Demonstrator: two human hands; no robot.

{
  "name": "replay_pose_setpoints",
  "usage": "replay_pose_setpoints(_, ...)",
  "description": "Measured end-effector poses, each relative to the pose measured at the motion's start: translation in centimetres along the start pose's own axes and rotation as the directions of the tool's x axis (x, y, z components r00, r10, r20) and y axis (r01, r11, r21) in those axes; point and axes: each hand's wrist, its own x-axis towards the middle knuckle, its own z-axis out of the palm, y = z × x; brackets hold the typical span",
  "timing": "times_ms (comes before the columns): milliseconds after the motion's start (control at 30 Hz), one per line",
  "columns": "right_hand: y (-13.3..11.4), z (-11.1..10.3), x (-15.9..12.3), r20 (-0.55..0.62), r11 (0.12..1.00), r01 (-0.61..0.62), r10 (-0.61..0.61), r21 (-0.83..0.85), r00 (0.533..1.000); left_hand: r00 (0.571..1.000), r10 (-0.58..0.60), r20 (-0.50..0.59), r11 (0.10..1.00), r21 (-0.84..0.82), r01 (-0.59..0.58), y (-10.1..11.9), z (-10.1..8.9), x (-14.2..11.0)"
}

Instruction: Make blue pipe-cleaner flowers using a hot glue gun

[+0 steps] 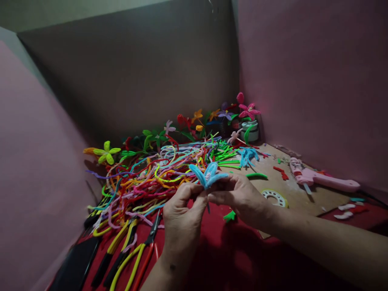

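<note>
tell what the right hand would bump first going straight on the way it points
Probably the left hand, just ahead of the right hand at the blue flower; any gap is unclear.

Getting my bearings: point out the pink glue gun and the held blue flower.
Pink glue gun (335, 182), head view, on its handle.
Held blue flower (208, 175), head view, on its pale centre.

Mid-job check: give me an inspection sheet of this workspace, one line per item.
Surface: red top, brown board at right
Job's things: blue flower in hand; fuzzy stems heaped beyond
Clutter: yellow-handled tools and black slab at left; glue gun on the board
Hands: left hand and right hand pinch the flower's base
Cables: dark line at right edge, possibly a cord
Surroundings: pink walls both sides, grey panel behind; dim light
</note>
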Motion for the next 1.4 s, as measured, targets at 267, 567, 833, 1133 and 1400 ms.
replay_pose_setpoints(267, -0.23, 0.53, -0.36, -0.056, 0.998, 0.05, -0.051, -0.024, 0.997, 0.94, 0.341, 0.001, 0.908, 0.261, -0.329, -0.5, 0.27, -0.23)
replay_pose_setpoints(567, 0.23, 0.4, -0.27, -0.11, 0.996, 0.063, -0.069, -0.056, 0.992, 0.959, 0.285, -0.001, 0.93, 0.243, -0.276, -0.83, 0.45, -0.01)
replay_pose_setpoints(833, 0.0, 0.46, -0.2, -0.103, 0.998, 0.023, -0.029, -0.061, 0.994, 0.988, 0.153, 0.0, 0.978, 0.143, -0.151, -0.93, 0.3, 0.21)
replay_pose_setpoints(1133, 0.08, 0.11, -0.03, -0.116, 0.993, 0.04, -0.053, -0.112, 0.992, 0.998, 0.056, 0.028, 0.998, -0.001, -0.056, -0.91, 0.21, 0.27)
replay_pose_setpoints(1400, -0.26, 0.31, -0.22, -0.089, 0.989, 0.042, -0.055, -0.139, 0.995, 0.993, -0.014, 0.118, 0.97, -0.239, 0.042, -0.96, 0.25, 0.42)
